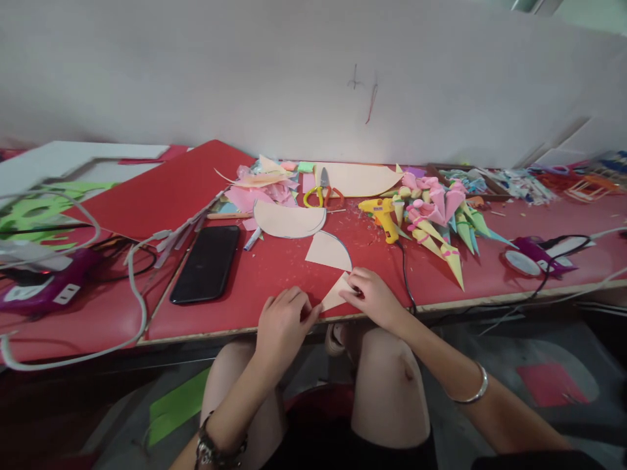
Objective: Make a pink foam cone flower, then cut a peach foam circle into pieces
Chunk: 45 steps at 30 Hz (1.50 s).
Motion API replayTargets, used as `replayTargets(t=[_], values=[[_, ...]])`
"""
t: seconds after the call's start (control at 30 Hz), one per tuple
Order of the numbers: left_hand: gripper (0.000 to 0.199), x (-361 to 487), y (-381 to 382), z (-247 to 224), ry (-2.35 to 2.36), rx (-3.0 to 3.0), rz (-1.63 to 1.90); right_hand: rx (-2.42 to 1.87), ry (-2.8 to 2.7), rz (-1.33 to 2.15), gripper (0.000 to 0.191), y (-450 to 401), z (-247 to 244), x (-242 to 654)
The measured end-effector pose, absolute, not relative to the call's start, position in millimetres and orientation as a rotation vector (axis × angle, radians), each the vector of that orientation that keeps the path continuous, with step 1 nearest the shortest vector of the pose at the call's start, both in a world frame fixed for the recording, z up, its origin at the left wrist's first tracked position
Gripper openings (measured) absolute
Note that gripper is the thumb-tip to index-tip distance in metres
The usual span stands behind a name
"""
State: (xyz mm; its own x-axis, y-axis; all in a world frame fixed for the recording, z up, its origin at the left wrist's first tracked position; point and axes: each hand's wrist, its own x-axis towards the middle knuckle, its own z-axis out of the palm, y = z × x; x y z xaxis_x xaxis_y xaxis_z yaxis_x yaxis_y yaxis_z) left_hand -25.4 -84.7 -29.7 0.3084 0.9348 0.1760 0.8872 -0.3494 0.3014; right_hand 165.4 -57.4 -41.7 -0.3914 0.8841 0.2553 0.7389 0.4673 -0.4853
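Near the table's front edge I hold a small cream-coloured wedge of paper or thin foam sheet [335,295] between both hands. Its narrow tip lies under the thumb and fingers of my left hand [287,323]. My right hand [375,297] pinches the wide end, fingers curled over its edge. Just beyond lies a cream quarter-circle piece [327,250], with a larger cream half-round piece [289,219] behind it. A yellow glue gun [382,214] rests to the right, its cord running toward the front edge.
Scissors [323,189] and cream sheet [360,177] lie at the back. Pastel cones [435,212] are heaped at right. A black phone [206,264], marker [252,239], red sheet [171,189] and purple power strip [53,287] are left. White cables [140,307] cross the table's left side.
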Motion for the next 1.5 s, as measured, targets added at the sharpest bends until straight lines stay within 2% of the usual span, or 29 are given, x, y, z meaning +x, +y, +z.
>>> replayTargets(t=[0.2, 0.43, 0.53, 0.67, 0.83, 1.3, 1.5], values=[[0.023, -37.1, -75.5, -30.9, 1.503, 2.483, 0.405, -1.414, -2.267, 0.310, 0.025, -59.5, -44.0, 164.1], [0.033, -49.7, -47.4, -25.7, 1.041, 2.686, 0.141, -1.527, -2.247, 0.266, 0.014, -60.2, -39.4, 167.3], [0.037, -52.5, -41.2, -25.3, 1.012, 2.696, 0.064, -1.392, -2.258, 0.159, 0.024, -67.3, -40.8, 170.3], [0.038, -55.0, -39.7, -29.2, 1.010, 2.701, 0.090, -1.112, -2.562, 0.080, 0.032, -81.3, -41.2, 173.8], [0.039, -54.8, -40.7, -31.3, 1.001, 2.712, 0.072, -1.069, -2.656, 0.123, 0.040, -88.9, -36.6, 175.5], [0.042, -55.9, -40.9, -24.0, 0.975, 2.717, -0.016, -1.233, -2.528, 0.089, 0.038, -90.6, -41.3, 215.8], [0.042, -58.7, -39.6, -22.8, 0.930, 2.710, -0.014, -1.188, -2.469, 0.362, 0.028, -80.3, -24.0, 226.0]])
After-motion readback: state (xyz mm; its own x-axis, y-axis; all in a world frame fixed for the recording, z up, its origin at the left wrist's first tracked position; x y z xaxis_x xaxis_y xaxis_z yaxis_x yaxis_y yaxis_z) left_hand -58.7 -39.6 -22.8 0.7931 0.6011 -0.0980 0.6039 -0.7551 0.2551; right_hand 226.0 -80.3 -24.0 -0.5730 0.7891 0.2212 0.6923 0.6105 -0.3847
